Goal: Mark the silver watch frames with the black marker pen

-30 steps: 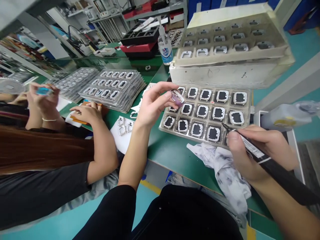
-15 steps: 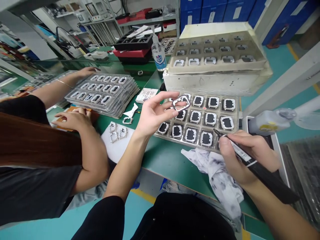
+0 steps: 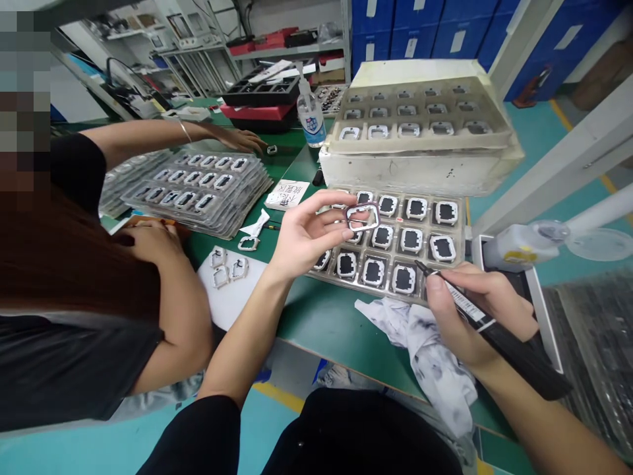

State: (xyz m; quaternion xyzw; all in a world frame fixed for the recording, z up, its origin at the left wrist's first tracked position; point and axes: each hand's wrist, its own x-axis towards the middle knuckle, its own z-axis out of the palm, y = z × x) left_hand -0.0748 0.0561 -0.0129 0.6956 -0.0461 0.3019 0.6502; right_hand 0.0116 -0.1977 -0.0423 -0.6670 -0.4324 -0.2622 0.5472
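My left hand (image 3: 306,231) pinches a small metal frame (image 3: 362,216) by its left side, held in the air above a clear tray (image 3: 390,254) of similar frames with dark centres. In my right hand (image 3: 475,307) is a black marker-like pen (image 3: 514,353) with a white barcode label; its thin tip points left, over the tray's lower right part. Below the tray a stained white cloth (image 3: 425,349) hangs over the table's front edge.
Behind the tray stands a white foam box (image 3: 410,168) bearing another tray, with a pump bottle (image 3: 311,115) beside it. At left, a co-worker's arm (image 3: 143,137) reaches over stacked trays (image 3: 237,204). A grey bottle (image 3: 524,244) sits at right.
The co-worker's far arm has stretched right, its hand now beside a small frame on the table. The metal frame in my left hand has turned slightly. The view has shifted a little.
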